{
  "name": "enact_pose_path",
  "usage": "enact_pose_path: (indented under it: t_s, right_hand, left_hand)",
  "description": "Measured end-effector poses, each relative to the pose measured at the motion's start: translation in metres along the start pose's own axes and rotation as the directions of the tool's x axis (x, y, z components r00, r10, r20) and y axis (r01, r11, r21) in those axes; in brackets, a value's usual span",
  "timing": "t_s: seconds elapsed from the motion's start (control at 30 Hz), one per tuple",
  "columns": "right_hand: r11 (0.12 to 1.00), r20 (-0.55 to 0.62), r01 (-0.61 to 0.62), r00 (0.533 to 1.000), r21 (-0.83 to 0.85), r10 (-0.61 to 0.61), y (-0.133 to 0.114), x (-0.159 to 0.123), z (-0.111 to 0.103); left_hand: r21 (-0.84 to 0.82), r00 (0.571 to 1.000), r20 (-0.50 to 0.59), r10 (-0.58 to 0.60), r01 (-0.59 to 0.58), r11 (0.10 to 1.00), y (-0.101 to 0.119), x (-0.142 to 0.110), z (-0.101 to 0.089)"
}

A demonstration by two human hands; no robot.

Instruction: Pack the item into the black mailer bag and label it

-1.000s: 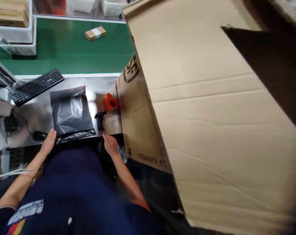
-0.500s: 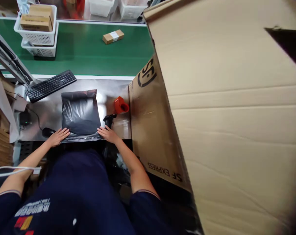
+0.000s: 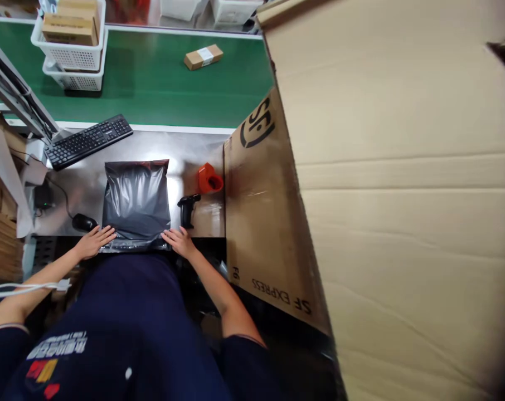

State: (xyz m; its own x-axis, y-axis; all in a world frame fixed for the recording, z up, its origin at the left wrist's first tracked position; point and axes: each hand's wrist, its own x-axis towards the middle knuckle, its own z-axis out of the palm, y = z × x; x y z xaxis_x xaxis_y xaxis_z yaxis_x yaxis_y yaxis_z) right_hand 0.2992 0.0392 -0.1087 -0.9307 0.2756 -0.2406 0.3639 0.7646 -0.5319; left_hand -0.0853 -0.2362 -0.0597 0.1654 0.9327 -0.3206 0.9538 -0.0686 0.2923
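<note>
A black plastic mailing bag (image 3: 137, 195) lies on the steel worktop, its near edge overhanging the front rim. My left hand (image 3: 94, 243) rests on the bag's near left corner with fingers stretched out flat, close to a black computer mouse (image 3: 84, 223). On the near right corner lies my right hand (image 3: 179, 243), fingers apart and laid on the plastic. Just beyond that hand is a black handheld barcode scanner (image 3: 187, 210). An orange-red tape dispenser or holder (image 3: 209, 179) sits farther back; its exact kind is unclear.
A black keyboard (image 3: 89, 140) stands at the back left of the worktop. Behind it runs a green conveyor belt (image 3: 160, 100) with a small carton (image 3: 203, 57) and stacked white baskets (image 3: 74, 57). A large cardboard box (image 3: 269, 223) blocks the right side.
The mailing bag has slid a little toward my body, with both hands moving along on its near corners. The view has shifted slightly.
</note>
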Motion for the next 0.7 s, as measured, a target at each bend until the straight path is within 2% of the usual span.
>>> enact_pose_path:
  t_s: [0.1,0.17,0.23,0.3,0.4,0.47,0.53,0.6,0.7]
  right_hand:
    - [0.997,-0.065,0.043,0.997,0.069,-0.039,0.004,0.006,0.003]
    - [0.987,-0.154,0.032,0.988,0.155,-0.008,0.007,0.008,0.001]
    - [0.964,-0.236,-0.037,0.966,0.262,0.102,0.006,0.010,0.000]
    - [0.914,-0.267,-0.126,0.933,0.386,0.241,0.004,0.014,0.000]
    - [0.796,-0.280,-0.224,0.854,0.563,0.439,0.001,0.023,0.004]
    - [0.742,-0.298,-0.248,0.802,0.623,0.518,-0.001,0.029,0.008]
    - [0.721,-0.321,-0.253,0.766,0.645,0.557,-0.004,0.035,0.010]
    - [0.700,-0.347,-0.244,0.731,0.672,0.588,-0.009,0.040,0.010]
    - [0.679,-0.393,-0.219,0.676,0.701,0.623,-0.021,0.046,0.008]
  left_hand:
    - [-0.067,0.999,0.031,-0.043,0.045,0.997,0.001,0.000,-0.007]
    - [-0.191,0.998,0.038,-0.041,0.048,0.980,-0.003,0.002,-0.012]
    - [-0.363,0.999,0.000,-0.050,0.047,0.930,-0.009,0.003,-0.013]
    - [-0.481,0.995,-0.050,-0.083,0.049,0.876,-0.013,0.005,-0.011]
    - [-0.630,0.972,-0.130,-0.197,0.072,0.773,-0.013,0.009,-0.007]
    - [-0.773,0.905,-0.190,-0.381,0.101,0.626,-0.008,0.014,-0.005]
    - [-0.861,0.786,-0.216,-0.580,0.127,0.493,0.001,0.019,-0.002]
    - [-0.888,0.659,-0.236,-0.714,0.152,0.434,0.012,0.026,0.003]
    - [-0.893,0.500,-0.282,-0.819,0.174,0.414,0.030,0.037,0.010]
